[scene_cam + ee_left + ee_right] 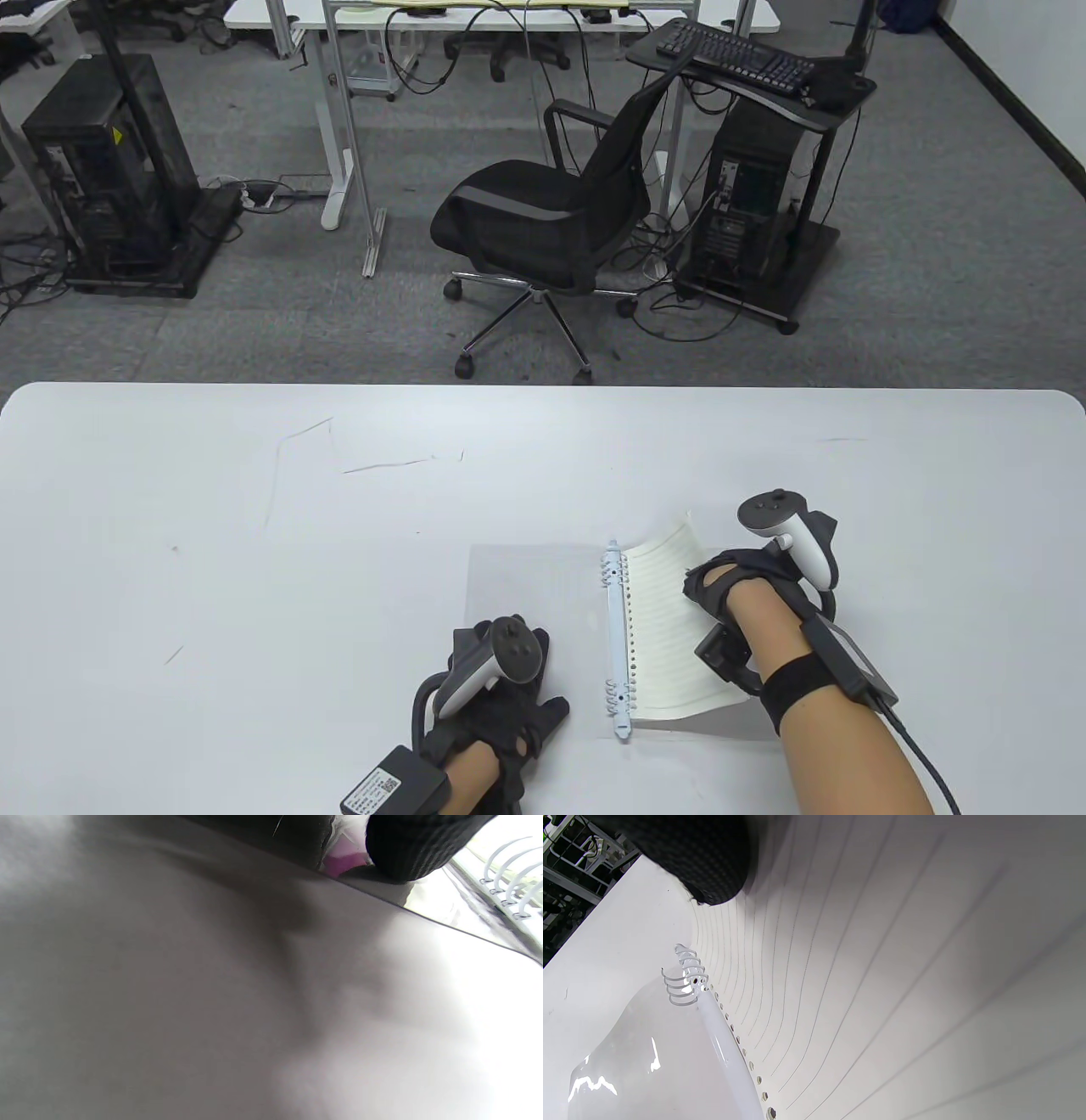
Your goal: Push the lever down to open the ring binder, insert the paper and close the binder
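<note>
Right hand [721, 586] holds lined paper [670, 628] beside binder [618, 637].

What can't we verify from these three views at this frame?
- Right hand fingertips: table view, hidden under the glove and tracker; whether they pinch the lined paper is unclear.
- Punched holes versus ring spine: too small in the table view to tell if any hole sits on a ring.
- Left hand contact on the clear cover: left wrist view is blurred and cropped at the top edge.
- Lever: not identifiable.
</note>
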Demonstrator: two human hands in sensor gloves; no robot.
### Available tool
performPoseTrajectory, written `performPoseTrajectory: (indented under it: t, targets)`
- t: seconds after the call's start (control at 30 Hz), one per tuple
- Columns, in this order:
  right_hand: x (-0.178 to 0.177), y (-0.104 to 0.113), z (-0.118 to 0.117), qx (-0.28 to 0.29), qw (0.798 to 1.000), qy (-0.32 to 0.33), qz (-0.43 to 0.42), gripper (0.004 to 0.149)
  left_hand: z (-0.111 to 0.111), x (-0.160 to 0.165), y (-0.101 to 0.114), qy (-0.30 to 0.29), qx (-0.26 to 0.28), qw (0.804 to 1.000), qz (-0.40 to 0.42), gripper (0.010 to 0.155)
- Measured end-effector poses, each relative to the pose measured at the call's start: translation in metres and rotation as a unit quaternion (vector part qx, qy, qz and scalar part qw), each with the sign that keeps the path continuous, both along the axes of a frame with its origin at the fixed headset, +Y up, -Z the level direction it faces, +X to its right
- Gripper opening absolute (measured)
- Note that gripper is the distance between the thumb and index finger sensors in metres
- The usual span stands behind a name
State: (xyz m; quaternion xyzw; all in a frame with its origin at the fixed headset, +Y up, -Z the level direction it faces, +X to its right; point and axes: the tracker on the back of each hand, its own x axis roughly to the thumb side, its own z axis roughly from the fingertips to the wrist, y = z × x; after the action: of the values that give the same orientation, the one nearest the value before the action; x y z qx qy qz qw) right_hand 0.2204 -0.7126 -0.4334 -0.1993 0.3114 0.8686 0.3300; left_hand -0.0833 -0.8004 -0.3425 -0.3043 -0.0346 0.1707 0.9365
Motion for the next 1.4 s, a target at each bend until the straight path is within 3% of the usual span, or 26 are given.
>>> performPoseTrajectory:
  t: [0.7,1.4]
  targets:
    - [0.019,-0.004,0.000,0.005,1.000,-0.013,-0.007,0.053,0.000,0.000,0.000,0.000,-0.001,1.000,0.001,0.079]
    - [0.018,-0.025,0.003,0.017,0.998,-0.032,-0.050,0.048,0.000,0.000,0.001,0.000,-0.002,1.000,0.001,0.079]
